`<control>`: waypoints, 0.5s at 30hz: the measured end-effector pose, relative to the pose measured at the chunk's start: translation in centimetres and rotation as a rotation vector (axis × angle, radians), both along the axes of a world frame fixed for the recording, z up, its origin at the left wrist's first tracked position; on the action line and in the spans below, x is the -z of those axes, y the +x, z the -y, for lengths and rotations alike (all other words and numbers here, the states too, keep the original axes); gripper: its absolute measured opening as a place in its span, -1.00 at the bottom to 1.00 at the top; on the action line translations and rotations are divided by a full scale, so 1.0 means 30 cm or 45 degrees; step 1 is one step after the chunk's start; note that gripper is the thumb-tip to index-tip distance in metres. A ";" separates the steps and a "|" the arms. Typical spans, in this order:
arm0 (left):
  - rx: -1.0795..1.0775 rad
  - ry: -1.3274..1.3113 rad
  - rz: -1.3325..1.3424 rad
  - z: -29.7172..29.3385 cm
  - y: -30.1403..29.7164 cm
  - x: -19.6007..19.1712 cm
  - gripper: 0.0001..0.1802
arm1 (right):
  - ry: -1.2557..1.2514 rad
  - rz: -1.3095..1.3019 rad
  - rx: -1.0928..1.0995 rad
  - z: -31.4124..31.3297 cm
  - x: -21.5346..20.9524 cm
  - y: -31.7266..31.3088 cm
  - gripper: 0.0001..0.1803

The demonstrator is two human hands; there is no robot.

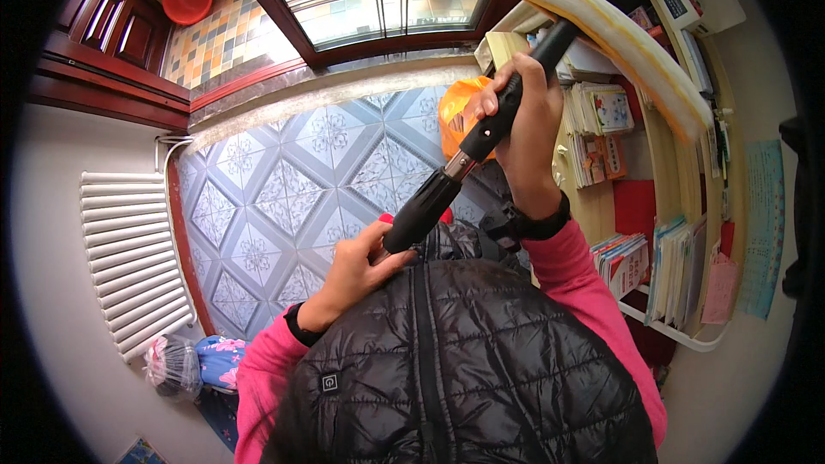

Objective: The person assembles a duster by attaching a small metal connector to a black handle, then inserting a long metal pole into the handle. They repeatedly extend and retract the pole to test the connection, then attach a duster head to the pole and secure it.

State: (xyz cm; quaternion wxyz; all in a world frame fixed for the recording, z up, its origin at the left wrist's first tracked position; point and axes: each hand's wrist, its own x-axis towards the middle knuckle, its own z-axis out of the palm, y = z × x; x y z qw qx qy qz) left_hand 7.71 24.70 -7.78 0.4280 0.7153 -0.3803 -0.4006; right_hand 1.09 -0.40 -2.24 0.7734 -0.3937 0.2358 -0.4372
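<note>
Both hands clamp a black pole (468,150) running toward 1 o'clock: left hand (354,271) low for leverage, right hand (524,120) high to steer. Cream mop head (601,21) presses along bookshelf (687,206) top.

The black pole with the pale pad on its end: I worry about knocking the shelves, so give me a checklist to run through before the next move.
1. Both hands on the black pole: ok. The right hand wraps it high up; the left hand grips its lower end.
2. Metal joint between the two pole sections locked: cannot tell.
3. Pale pad apart from the bookshelf: not ok; it lies across the shelf's upper part, contact unclear.
4. Orange bag out of the pole's way: not ok; it sits right behind the pole.
5. Tiled floor ahead free of obstacles: ok.
</note>
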 end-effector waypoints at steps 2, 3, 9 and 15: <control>0.033 -0.012 -0.131 0.006 0.002 0.005 -0.62 | -0.053 0.043 0.073 -0.014 0.002 -0.003 -0.83; 0.050 -0.016 -0.271 0.009 0.005 0.008 -0.62 | -0.032 0.038 0.046 -0.014 0.003 0.004 -0.81; 0.406 0.092 -1.007 0.017 0.064 0.017 -0.41 | 0.037 -0.037 -0.071 -0.020 0.033 0.028 -0.81; 0.319 -0.286 -0.871 0.101 0.034 0.059 -0.34 | 0.067 -0.076 -0.128 -0.023 0.106 0.039 -0.82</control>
